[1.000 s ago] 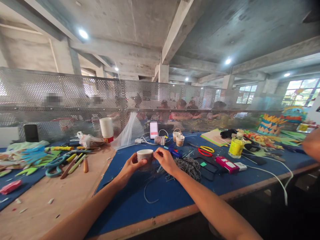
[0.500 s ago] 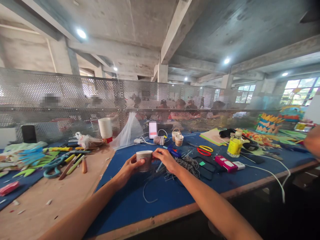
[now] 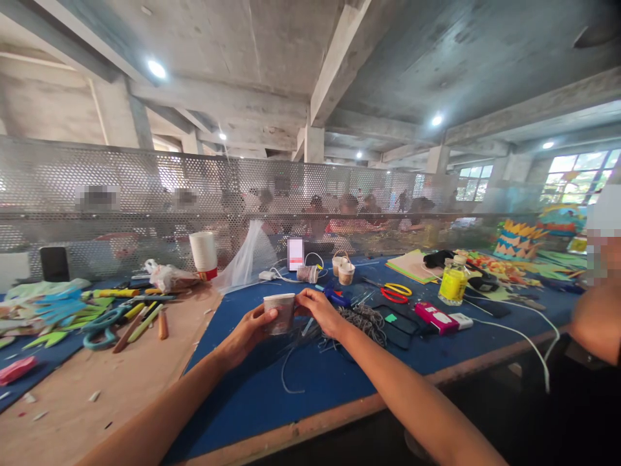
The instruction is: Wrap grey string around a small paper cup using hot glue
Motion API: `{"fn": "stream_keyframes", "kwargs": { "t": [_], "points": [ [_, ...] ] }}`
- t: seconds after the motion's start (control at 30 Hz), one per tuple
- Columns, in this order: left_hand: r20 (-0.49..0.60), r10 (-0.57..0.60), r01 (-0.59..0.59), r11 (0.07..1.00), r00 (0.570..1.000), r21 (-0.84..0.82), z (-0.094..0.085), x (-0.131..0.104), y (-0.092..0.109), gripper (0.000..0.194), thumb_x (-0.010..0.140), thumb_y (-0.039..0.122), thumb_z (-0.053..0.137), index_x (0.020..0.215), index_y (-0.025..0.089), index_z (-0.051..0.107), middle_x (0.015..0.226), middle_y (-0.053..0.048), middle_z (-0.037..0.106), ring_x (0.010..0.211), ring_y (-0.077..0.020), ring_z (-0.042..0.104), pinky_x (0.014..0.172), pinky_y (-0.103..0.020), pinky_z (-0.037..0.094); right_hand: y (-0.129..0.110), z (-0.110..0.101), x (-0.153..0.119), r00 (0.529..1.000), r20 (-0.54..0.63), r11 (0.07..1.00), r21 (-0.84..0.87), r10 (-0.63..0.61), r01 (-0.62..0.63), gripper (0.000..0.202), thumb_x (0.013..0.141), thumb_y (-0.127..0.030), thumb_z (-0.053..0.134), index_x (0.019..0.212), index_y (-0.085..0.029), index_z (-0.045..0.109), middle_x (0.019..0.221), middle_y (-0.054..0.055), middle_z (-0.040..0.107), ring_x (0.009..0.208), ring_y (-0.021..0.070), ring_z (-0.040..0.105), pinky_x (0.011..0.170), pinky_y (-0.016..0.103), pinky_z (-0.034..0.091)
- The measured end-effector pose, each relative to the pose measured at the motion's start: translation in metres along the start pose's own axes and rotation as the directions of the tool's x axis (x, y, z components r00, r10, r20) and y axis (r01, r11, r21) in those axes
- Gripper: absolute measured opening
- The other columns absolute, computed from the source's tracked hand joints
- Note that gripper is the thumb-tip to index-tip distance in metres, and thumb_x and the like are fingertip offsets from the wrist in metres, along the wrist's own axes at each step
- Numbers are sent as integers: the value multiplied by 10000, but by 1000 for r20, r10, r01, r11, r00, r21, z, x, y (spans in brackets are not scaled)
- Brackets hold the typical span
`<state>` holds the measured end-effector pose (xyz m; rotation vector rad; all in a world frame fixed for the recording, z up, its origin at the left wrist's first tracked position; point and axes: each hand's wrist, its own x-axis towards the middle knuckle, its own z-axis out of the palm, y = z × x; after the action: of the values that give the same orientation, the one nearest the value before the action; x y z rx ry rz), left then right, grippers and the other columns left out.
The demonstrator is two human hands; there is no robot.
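A small paper cup [image 3: 280, 317] with a brownish-grey side and pale rim is upright above the blue mat. My left hand [image 3: 255, 330] grips it from the left, thumb across the front. At the cup's upper right edge, my right hand [image 3: 317, 309] is closed in a pinch; what lies between its fingertips is too small to make out. A thin grey cord [image 3: 286, 375] curls on the mat below the cup. Behind my right wrist lies a tangled heap of grey cord [image 3: 363, 323]. Two small handled cups [image 3: 345, 272] stand farther back.
Left are teal scissors [image 3: 101, 327], wooden-handled tools and stacked paper cups [image 3: 202, 252]. A phone [image 3: 295, 254] stands by a cord spool [image 3: 307, 274]. Right are red-yellow scissors [image 3: 395, 292], a yellow bottle [image 3: 453, 281] and a white cable [image 3: 531, 330]. Another person's arm [image 3: 599, 323] is at far right.
The cup turns or tilts slightly in my left hand, and the loose cord below shifts a little. At far right, the other person shows more.
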<state>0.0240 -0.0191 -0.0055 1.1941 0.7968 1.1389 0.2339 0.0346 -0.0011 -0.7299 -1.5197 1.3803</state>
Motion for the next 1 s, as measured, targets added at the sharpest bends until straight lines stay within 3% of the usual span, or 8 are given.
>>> {"fn": "stream_keyframes", "kwargs": {
  "t": [0.17,0.33,0.6,0.73,0.87,0.93,1.0],
  "points": [
    [32,10,-9,1000,999,-27,-4,1,0,542,849,542,772,1274,204,779,1371,-151,740,1344,-425,626,1130,-534,478,5,1,0,998,5,993,-103,-64,64,477,915,-706,638,935,-229,625,951,16,730,927,216,720,915,377,575],
    [8,0,0,999,1000,-38,-9,2,-2,556,874,546,733,1309,201,762,1392,-134,733,1355,-399,619,1129,-518,493,14,9,-2,983,86,946,-269,-163,180,550,827,-572,819,1176,-220,581,1172,68,735,1132,245,701,1018,398,533],
    [11,28,-28,999,1000,29,-4,1,-1,567,861,495,783,1322,169,740,1376,-159,736,1271,-385,679,1058,-477,543,18,11,-4,980,89,915,-351,-179,199,553,822,-463,844,1223,-198,570,1152,95,744,1085,260,721,975,422,557],
    [-53,16,-13,998,998,56,-4,3,-3,612,814,526,830,1277,135,747,1277,-180,774,1204,-381,713,1018,-467,559,15,3,-2,969,140,868,-431,-205,246,437,909,-469,764,1226,-202,626,1163,85,745,1069,235,722,954,388,561],
    [-156,17,-11,999,988,38,-5,5,-5,645,712,517,902,1223,150,759,1216,-168,792,1124,-362,744,957,-447,587,0,-32,10,951,19,672,-703,-308,231,191,990,-331,659,1122,-202,705,1108,64,751,1023,208,714,963,357,538],
    [-165,18,-17,1000,986,6,-5,6,-6,639,715,506,895,1238,167,751,1238,-160,783,1134,-354,738,954,-451,592,-12,-61,14,948,-105,511,-857,-302,68,185,1021,-275,589,1141,-198,707,1134,69,747,1027,202,712,953,330,534],
    [-155,18,-21,1000,988,-20,-6,6,-7,615,737,498,874,1242,170,747,1240,-152,780,1125,-342,736,959,-453,592,-24,-92,13,933,-265,237,-949,-243,-208,271,1075,-272,473,1241,-228,683,1237,78,723,1123,198,694,977,292,515]
  ]
}}
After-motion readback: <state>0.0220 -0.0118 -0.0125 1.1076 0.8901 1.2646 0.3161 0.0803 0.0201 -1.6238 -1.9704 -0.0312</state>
